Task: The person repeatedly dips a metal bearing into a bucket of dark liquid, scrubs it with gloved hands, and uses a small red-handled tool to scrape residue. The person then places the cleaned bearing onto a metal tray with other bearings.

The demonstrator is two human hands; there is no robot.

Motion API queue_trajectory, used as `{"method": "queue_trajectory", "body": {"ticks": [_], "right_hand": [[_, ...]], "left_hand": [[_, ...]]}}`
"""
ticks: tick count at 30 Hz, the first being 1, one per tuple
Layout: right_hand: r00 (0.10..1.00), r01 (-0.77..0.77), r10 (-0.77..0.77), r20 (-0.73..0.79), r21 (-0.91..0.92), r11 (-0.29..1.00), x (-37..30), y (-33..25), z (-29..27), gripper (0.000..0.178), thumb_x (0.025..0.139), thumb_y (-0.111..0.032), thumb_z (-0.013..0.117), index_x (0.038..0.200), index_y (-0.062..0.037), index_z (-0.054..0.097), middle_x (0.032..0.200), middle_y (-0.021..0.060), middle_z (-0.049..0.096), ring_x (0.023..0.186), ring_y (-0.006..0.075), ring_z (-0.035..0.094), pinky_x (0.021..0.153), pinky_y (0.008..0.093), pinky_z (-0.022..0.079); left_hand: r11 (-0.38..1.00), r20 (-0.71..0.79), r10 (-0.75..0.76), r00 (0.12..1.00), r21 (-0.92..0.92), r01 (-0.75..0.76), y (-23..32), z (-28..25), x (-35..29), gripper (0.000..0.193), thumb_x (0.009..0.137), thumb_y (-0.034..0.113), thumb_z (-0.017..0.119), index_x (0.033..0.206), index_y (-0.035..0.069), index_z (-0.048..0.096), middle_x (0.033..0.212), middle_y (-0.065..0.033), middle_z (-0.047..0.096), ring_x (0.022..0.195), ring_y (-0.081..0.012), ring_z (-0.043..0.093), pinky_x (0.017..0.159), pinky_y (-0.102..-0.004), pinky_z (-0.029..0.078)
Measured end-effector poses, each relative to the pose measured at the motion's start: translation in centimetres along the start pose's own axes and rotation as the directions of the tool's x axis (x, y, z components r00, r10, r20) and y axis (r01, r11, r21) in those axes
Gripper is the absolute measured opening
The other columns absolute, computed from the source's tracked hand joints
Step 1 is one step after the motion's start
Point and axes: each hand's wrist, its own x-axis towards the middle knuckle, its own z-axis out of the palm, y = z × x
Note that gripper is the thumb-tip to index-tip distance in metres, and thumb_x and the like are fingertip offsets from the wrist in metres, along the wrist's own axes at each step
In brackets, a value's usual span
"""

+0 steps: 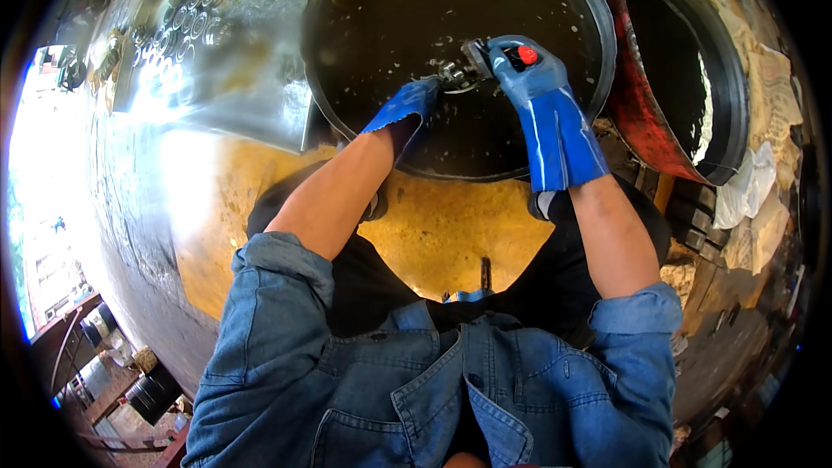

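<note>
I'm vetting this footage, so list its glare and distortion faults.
Head view: glare whitens part of the metal tray; head view: the bright opening at far left is blown out; head view: fisheye distortion bends outer edges, corners black.

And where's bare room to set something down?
Free: silver metal tray, between its shiny metal rings and the round black tub; yellow floor panel, between tub and dark-trousered legs. Crowded: tray's upper left, with rings; right of tub, a red cylindrical drum.
</note>
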Motion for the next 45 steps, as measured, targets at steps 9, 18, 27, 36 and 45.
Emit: {"method": "queue_trajectory", "body": {"ticks": [9, 18, 27, 36, 45], "right_hand": [[0.985, 0.168, -0.164, 0.060, -0.059, 0.984, -2.7, -1.2, 2.0, 0.017, 0.086, -0.016, 0.076, 0.102, -0.0130, 0.076, 0.104, 0.0083, 0.075, 0.095, 0.0264, 0.073, 0.088, 0.0333, 0.057], [0.997, 0.072, -0.072, 0.017, 0.013, 0.997, 0.2, 1.3, 0.6, 0.018, 0.090, -0.025, 0.074, 0.104, -0.0131, 0.076, 0.099, 0.0084, 0.076, 0.088, 0.0258, 0.072, 0.084, 0.0320, 0.056], [0.991, 0.137, -0.137, 0.003, 0.012, 0.990, -1.8, 0.3, 2.3, 0.016, 0.088, -0.017, 0.075, 0.103, -0.0113, 0.076, 0.098, 0.0101, 0.076, 0.087, 0.0219, 0.073, 0.084, 0.0304, 0.057], [0.997, 0.077, -0.077, 0.000, 0.099, 0.992, -0.5, 1.1, 0.9, 0.016, 0.090, -0.020, 0.076, 0.103, -0.0106, 0.076, 0.095, 0.0095, 0.076, 0.083, 0.0176, 0.071, 0.085, 0.0286, 0.056], [0.960, 0.266, -0.277, -0.031, -0.188, 0.945, -2.3, 1.0, 2.3, 0.016, 0.084, -0.020, 0.075, 0.100, -0.0150, 0.076, 0.104, 0.0084, 0.075, 0.096, 0.0293, 0.072, 0.086, 0.0363, 0.058]], "left_hand": [[0.990, 0.026, 0.060, 0.998, 0.123, -0.063, -0.2, -0.2, -0.1, 0.024, 0.102, 0.021, 0.051, 0.108, 0.007, 0.069, 0.097, -0.0141, 0.070, 0.087, -0.0233, 0.066, 0.074, -0.0341, 0.051], [0.972, 0.050, 0.107, 0.993, 0.204, -0.116, 0.0, -0.2, -0.1, 0.024, 0.101, 0.021, 0.051, 0.108, 0.006, 0.069, 0.097, -0.0158, 0.070, 0.088, -0.0252, 0.067, 0.074, -0.0354, 0.051], [0.939, 0.070, 0.169, 0.983, 0.293, -0.182, -0.2, -0.4, -0.6, 0.024, 0.100, 0.020, 0.052, 0.108, 0.006, 0.069, 0.098, -0.0175, 0.071, 0.089, -0.0271, 0.068, 0.075, -0.0367, 0.051], [0.843, 0.133, 0.285, 0.949, 0.437, -0.314, -0.9, -0.8, -1.2, 0.024, 0.100, 0.020, 0.053, 0.108, 0.005, 0.069, 0.098, -0.0192, 0.071, 0.090, -0.0290, 0.069, 0.076, -0.0379, 0.052], [0.769, 0.177, 0.364, 0.915, 0.496, -0.402, -1.5, -0.5, -1.7, 0.024, 0.098, 0.018, 0.053, 0.108, 0.004, 0.070, 0.100, -0.0217, 0.071, 0.093, -0.0319, 0.070, 0.077, -0.0397, 0.052]]}}
